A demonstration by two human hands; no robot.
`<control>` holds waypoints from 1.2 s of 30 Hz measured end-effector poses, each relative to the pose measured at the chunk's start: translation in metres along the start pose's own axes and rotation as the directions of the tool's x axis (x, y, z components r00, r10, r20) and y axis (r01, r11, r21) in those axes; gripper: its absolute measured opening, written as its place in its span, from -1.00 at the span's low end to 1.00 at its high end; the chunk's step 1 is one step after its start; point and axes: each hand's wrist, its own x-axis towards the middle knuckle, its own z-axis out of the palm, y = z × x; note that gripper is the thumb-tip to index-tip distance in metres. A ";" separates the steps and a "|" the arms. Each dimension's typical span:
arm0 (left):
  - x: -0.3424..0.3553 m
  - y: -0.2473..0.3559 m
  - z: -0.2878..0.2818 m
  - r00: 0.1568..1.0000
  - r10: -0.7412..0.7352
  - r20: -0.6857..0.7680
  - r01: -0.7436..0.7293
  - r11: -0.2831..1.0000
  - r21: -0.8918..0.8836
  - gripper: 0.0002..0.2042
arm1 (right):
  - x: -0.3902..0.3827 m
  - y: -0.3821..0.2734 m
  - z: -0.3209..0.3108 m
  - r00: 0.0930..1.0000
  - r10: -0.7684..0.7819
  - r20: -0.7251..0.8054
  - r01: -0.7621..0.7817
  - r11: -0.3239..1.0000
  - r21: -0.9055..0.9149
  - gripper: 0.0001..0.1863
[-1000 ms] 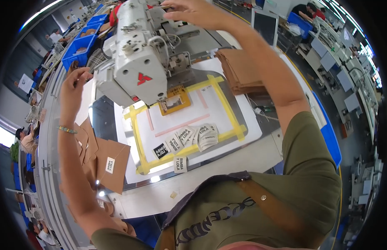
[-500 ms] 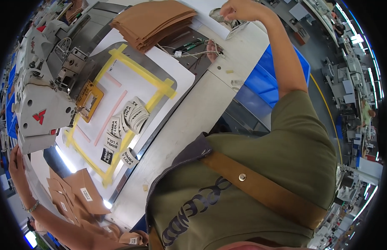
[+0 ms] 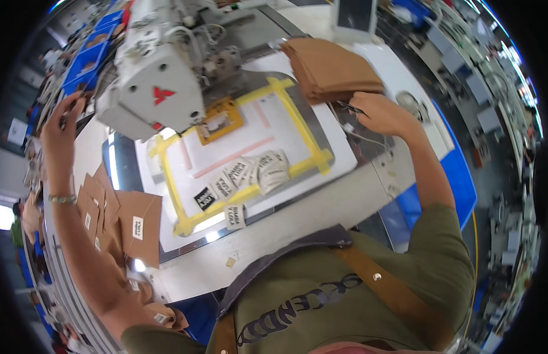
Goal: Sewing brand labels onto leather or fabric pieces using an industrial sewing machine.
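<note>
My right hand (image 3: pixel 385 115) is closed around a small dark hand tool (image 3: pixel 352 108), mostly hidden by the fingers, beside a stack of brown panels (image 3: pixel 327 68). My left hand (image 3: pixel 61 127) is raised left of the white sewing machine head (image 3: pixel 153 82). Its fingers are bent, with something dark between them that is too blurred to name. Between the hands lies a white template sheet (image 3: pixel 227 144) edged with yellow tape (image 3: pixel 309 133). On it are a yellow clamp frame (image 3: pixel 220 121), overlapping pale fabric labels (image 3: pixel 268 168) and one black label (image 3: pixel 205 199).
Brown pieces with white labels (image 3: pixel 145 242) lie at the left front, beside my left forearm. A single pale label (image 3: pixel 234 216) rests near the table's front edge. A blue bin (image 3: pixel 457 159) stands on the right, and more blue bins (image 3: pixel 88 59) at the far left.
My right hand has come down from the far right to the brown stack and taken hold of the dark tool. My left hand has risen beside the machine. The whole view has turned.
</note>
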 end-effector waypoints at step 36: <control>0.005 0.130 0.001 0.893 0.298 -0.338 -0.292 0.954 0.069 -0.74 | 0.270 -0.238 -0.159 0.758 -0.422 -0.498 0.118 0.839 -0.531 -0.80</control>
